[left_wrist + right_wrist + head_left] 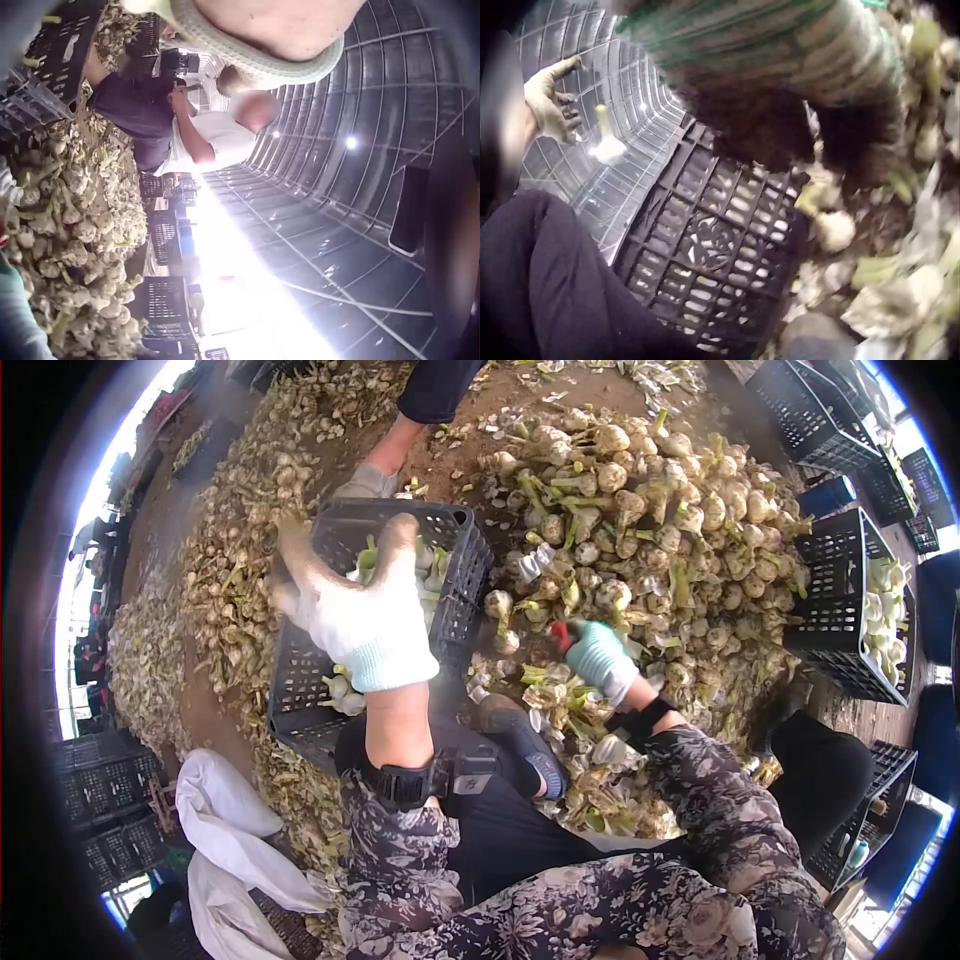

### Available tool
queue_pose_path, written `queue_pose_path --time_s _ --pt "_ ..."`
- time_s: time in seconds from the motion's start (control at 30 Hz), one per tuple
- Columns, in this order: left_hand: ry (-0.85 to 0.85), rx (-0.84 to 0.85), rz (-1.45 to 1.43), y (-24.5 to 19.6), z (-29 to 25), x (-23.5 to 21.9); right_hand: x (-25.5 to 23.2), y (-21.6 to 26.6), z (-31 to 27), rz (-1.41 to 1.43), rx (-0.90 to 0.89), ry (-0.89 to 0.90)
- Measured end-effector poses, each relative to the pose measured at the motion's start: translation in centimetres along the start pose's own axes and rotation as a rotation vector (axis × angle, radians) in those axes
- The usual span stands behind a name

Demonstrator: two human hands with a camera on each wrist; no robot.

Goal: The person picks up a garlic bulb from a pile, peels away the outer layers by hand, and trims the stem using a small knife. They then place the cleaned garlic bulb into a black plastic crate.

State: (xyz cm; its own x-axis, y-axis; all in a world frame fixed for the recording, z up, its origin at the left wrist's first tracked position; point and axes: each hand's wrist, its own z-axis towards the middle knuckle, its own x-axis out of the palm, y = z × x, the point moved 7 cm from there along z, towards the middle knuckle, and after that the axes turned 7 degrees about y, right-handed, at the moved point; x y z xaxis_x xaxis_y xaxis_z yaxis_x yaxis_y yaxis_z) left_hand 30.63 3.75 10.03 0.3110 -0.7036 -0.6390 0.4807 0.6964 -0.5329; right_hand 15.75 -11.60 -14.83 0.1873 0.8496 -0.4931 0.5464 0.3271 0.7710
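My left hand, in a white glove with soiled fingers, is held over a black plastic crate with its fingers spread. In the right wrist view a trimmed garlic bulb with a short green stem hangs in the air just below that hand, apart from its fingers. More white bulbs with cut stems lie inside the crate. My right hand, in a teal glove, is curled beside the heap of untrimmed garlic. It grips a small red thing, mostly hidden by the fingers; I cannot tell what it is.
Another crate with trimmed garlic stands on the right. More garlic spreads along the left, near a white sack. Husks and stem pieces litter the ground by my shoe. Another person's foot is just behind the crate.
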Motion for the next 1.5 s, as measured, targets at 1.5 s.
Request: queue_pose_path --time_s 1.5 --pt "0.906 0.411 -0.782 -12.2 -11.0 7.0 -13.1 5.0 -9.5 1.202 -0.306 -0.106"
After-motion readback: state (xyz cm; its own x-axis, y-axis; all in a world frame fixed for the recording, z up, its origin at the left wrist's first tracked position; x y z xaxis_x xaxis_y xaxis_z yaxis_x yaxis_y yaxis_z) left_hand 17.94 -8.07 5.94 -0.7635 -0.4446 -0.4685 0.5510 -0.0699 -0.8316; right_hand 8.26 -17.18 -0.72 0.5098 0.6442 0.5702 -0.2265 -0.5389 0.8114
